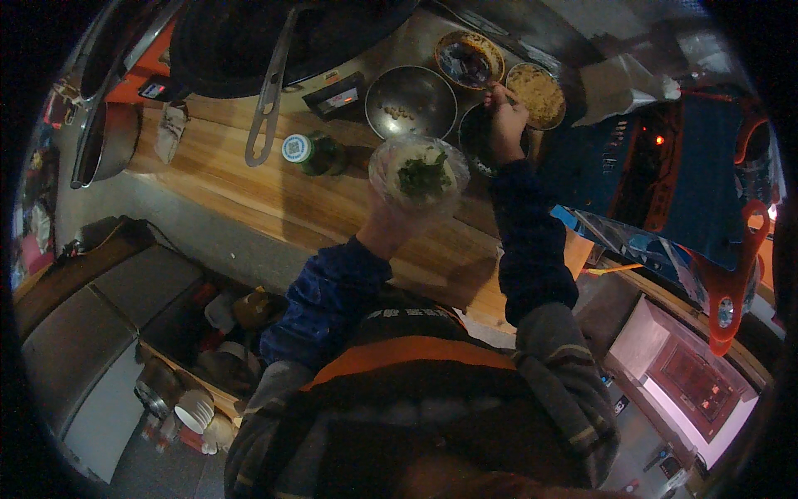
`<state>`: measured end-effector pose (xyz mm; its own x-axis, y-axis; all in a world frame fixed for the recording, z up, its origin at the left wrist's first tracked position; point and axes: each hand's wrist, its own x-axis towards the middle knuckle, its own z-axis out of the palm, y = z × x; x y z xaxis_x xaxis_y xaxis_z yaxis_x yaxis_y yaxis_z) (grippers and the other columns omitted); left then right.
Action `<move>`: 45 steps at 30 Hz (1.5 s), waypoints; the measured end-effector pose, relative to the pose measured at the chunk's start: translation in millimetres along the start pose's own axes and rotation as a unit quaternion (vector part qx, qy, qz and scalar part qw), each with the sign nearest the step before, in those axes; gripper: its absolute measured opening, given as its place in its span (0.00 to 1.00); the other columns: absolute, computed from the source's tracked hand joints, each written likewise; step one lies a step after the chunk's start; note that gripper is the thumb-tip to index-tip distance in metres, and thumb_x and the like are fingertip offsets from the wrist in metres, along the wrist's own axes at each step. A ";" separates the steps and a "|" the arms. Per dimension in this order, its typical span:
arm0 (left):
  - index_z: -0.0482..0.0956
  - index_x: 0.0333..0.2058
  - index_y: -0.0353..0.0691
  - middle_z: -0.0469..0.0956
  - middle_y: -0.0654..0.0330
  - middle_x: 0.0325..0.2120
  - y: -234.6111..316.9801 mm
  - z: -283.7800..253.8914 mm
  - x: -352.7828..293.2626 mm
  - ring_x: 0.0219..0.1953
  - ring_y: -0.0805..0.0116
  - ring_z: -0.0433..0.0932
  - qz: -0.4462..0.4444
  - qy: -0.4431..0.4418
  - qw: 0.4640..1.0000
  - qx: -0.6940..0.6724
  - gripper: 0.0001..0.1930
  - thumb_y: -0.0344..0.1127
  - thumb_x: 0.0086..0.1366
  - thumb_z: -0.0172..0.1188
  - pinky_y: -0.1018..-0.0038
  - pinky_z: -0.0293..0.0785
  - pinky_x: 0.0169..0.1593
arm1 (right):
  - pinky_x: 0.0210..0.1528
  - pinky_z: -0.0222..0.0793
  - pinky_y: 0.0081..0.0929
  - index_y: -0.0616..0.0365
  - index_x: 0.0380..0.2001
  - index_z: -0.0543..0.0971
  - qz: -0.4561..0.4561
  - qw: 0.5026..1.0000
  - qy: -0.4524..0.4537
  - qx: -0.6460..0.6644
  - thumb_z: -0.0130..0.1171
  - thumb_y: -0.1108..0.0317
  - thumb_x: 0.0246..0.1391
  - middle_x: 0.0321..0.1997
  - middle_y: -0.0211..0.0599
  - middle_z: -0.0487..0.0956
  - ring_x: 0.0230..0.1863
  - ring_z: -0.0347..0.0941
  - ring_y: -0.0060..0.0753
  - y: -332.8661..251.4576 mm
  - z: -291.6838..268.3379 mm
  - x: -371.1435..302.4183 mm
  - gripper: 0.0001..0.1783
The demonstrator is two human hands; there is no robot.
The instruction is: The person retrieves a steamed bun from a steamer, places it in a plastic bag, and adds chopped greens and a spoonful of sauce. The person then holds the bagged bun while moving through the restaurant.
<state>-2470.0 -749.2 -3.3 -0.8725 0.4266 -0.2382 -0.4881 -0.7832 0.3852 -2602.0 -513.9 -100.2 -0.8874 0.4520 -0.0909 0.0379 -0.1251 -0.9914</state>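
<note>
My left hand (386,224) holds up a bowl (381,165) lined with a clear plastic film, its fingers wrapped round the near side. Pale food and a heap of chopped greens (422,175) lie in it. Over the far right of the counter, my right hand (507,126) is closed in a pinch at the near rim of a bowl of dark sauce (470,62). What the pinched fingers hold is too small to make out. Right beside it stands a bowl of tan crumbly food (536,96). Below my right wrist a dark bowl (475,143) is partly hidden.
A metal bowl (410,101) with a few small bits stands behind the held bowl. Left of it are a green jar (312,154) with a pale lid, a long-handled metal utensil (267,116) and a large black pan (224,50). Blue crates (706,166) are at the right.
</note>
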 end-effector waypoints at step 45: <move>0.65 0.49 0.40 0.71 0.57 0.47 -1.1 -3.9 17.4 0.47 0.66 0.73 0.026 0.032 0.996 0.080 0.23 0.41 0.57 0.59 0.68 0.76 0.48 | 0.32 0.66 0.17 0.68 0.38 0.75 0.148 0.957 0.048 0.244 0.51 0.73 0.58 0.32 0.37 0.75 0.31 0.69 0.28 -29.2 -14.4 -4.8 0.09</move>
<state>-2484.6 -742.7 -11.4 -0.8961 0.3533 -0.2687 -0.4439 -0.7195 0.5342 -2592.3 -499.7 -72.1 -0.8237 0.4096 -0.3921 0.0406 -0.6471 -0.7613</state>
